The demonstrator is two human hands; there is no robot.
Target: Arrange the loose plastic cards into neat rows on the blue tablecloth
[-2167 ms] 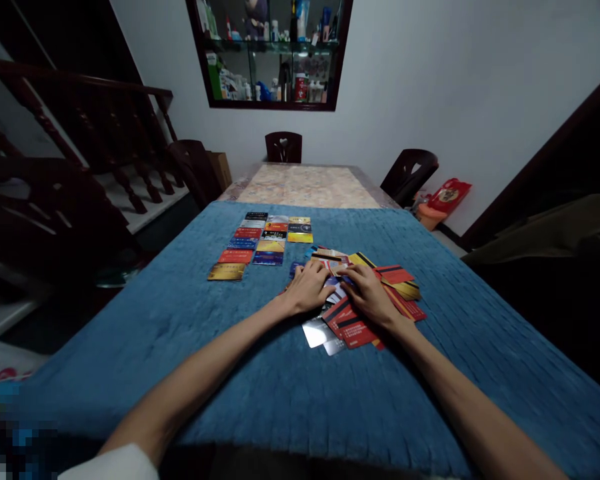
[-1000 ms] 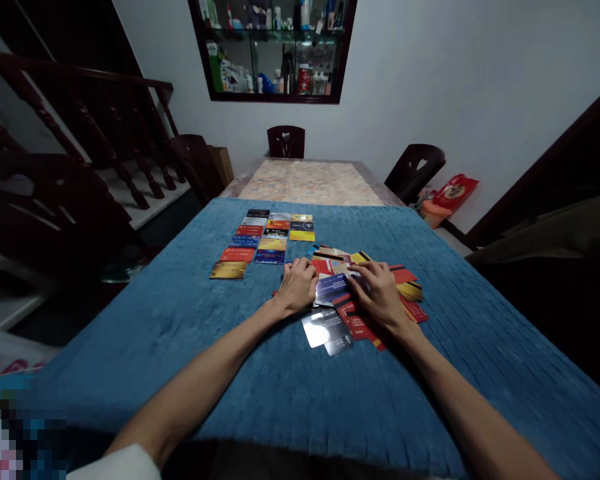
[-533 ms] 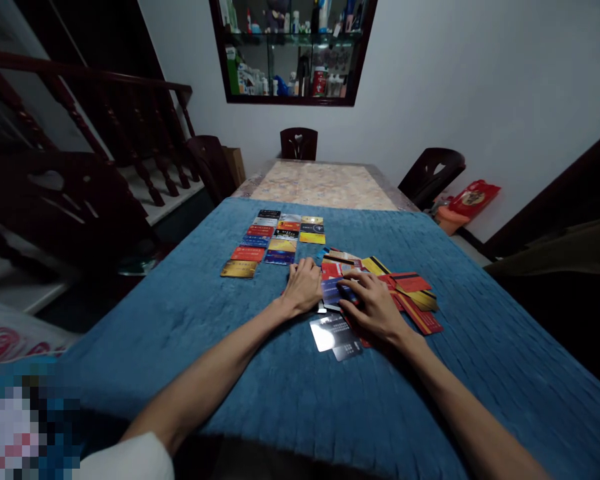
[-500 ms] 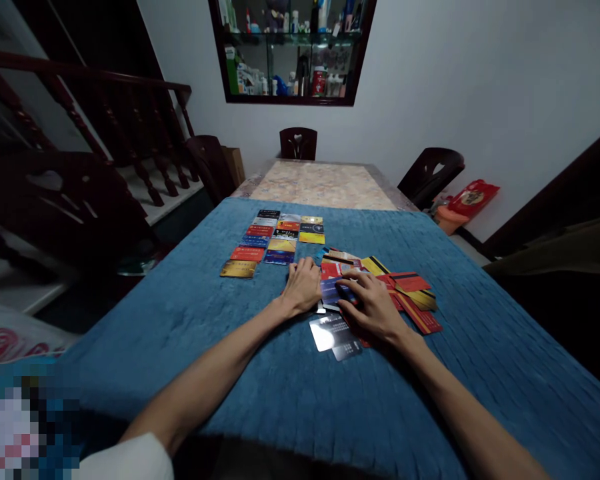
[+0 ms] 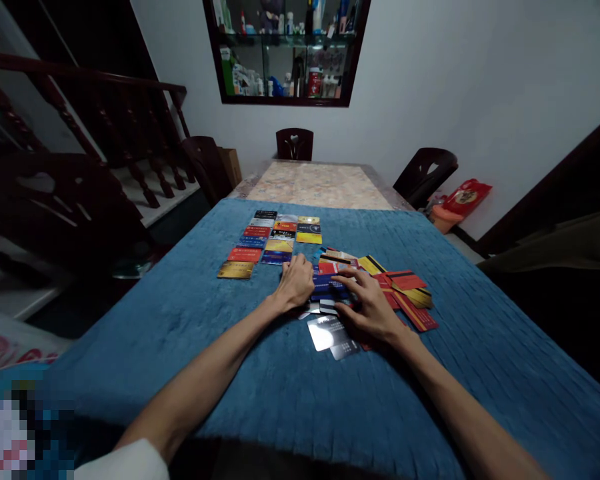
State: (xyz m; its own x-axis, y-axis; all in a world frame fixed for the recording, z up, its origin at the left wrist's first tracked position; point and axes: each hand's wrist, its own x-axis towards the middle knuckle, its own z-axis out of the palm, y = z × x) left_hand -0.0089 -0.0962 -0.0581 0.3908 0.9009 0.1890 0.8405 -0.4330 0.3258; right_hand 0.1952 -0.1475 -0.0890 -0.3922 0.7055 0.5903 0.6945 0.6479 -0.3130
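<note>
Blue quilted cloth [image 5: 180, 347] covers the near table, bearing at left a tidy grid of sorted cards [image 5: 273, 240] and, just right of it, a loose heap of cards [image 5: 400, 287]. Since a second ago a dark blue card [image 5: 327, 285] has slid leftward out of the heap, suggesting it is next for the grid. The left hand [image 5: 295, 283] rests curled at its left edge while the right hand [image 5: 373, 307] presses flat, fingers spread; neither hand lifts it.
</note>
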